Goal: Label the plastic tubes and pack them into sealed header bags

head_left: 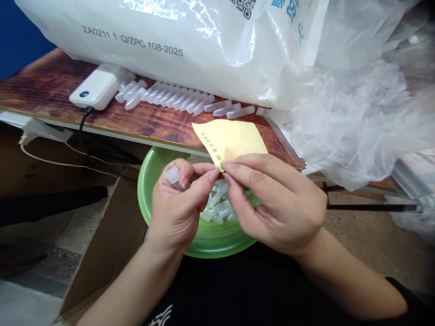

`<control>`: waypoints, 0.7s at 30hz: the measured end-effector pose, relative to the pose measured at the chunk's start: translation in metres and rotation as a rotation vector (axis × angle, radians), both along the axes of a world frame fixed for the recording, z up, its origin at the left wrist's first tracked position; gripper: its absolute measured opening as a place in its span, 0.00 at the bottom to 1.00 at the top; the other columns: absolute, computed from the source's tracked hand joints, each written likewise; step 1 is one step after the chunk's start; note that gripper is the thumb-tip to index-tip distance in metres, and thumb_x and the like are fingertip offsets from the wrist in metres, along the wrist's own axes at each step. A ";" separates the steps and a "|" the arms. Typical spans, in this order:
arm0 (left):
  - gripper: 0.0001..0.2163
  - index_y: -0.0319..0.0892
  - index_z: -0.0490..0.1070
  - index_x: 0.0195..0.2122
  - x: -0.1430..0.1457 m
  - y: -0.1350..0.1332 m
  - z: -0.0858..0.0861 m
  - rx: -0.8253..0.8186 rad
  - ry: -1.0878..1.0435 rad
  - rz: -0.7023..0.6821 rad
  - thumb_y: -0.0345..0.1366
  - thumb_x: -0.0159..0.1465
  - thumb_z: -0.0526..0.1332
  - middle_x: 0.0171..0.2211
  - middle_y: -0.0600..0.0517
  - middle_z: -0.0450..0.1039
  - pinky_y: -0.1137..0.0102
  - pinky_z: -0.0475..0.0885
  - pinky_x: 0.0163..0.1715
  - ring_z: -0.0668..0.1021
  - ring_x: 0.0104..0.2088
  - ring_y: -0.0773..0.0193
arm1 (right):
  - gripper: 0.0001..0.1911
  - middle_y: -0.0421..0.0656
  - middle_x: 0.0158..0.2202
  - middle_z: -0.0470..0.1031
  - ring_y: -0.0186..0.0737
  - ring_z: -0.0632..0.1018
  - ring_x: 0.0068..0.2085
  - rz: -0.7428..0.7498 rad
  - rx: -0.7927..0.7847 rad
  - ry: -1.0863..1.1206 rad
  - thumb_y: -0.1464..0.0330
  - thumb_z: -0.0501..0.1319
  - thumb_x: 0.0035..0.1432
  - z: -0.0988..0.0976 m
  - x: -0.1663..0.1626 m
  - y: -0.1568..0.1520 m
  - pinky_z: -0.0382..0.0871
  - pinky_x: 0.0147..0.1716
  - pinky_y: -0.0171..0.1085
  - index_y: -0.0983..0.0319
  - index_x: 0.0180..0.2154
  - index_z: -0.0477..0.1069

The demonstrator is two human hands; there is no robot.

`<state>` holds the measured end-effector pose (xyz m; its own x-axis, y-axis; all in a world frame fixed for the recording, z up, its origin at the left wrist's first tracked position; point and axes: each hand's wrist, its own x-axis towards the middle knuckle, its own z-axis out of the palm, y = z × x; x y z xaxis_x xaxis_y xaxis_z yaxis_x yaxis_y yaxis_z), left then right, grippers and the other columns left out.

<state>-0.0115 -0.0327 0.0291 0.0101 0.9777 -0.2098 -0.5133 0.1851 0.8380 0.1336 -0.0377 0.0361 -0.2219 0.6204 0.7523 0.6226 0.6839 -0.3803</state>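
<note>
A pale yellow sheet point(241, 138) with a row of small round printed marks along its left edge is pinched at its lower corner by my right hand point(278, 199). My left hand point(180, 194) is closed, its curled fingers around a translucent plastic tube point(172, 175). The left thumb and a fingertip meet at the sheet's corner, touching the right fingertips. Whether a label is between them is too small to tell. Under both hands sits a green basin point(217, 249) holding many similar loose tubes point(219, 208).
On the wooden table point(112, 115), a line of translucent tubes point(176, 97) runs beside a white power bank point(98, 86) with a black cable. Behind lies a big white plastic bag point(152, 27). Crumpled clear plastic point(353, 122) covers the right. A cardboard box point(102, 244) stands lower left.
</note>
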 end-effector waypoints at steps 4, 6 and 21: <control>0.21 0.42 0.52 0.22 0.001 -0.002 -0.001 0.039 0.083 0.016 0.24 0.53 0.68 0.28 0.54 0.76 0.79 0.54 0.16 0.65 0.20 0.75 | 0.08 0.44 0.34 0.79 0.37 0.79 0.37 -0.016 -0.035 -0.015 0.77 0.60 0.57 0.005 0.001 -0.001 0.78 0.39 0.36 0.62 0.37 0.75; 0.21 0.43 0.52 0.22 0.001 -0.003 0.000 0.056 0.120 0.017 0.24 0.53 0.68 0.28 0.54 0.76 0.78 0.55 0.16 0.66 0.21 0.75 | 0.08 0.43 0.34 0.79 0.36 0.79 0.36 -0.017 -0.051 -0.020 0.77 0.60 0.57 0.007 0.003 -0.002 0.78 0.38 0.36 0.61 0.35 0.74; 0.19 0.42 0.56 0.21 0.014 -0.010 0.008 0.178 0.288 0.170 0.24 0.50 0.70 0.28 0.54 0.78 0.75 0.69 0.26 0.77 0.27 0.68 | 0.06 0.42 0.31 0.77 0.35 0.79 0.35 -0.017 -0.048 -0.045 0.77 0.61 0.56 0.012 0.006 -0.004 0.77 0.38 0.34 0.61 0.32 0.73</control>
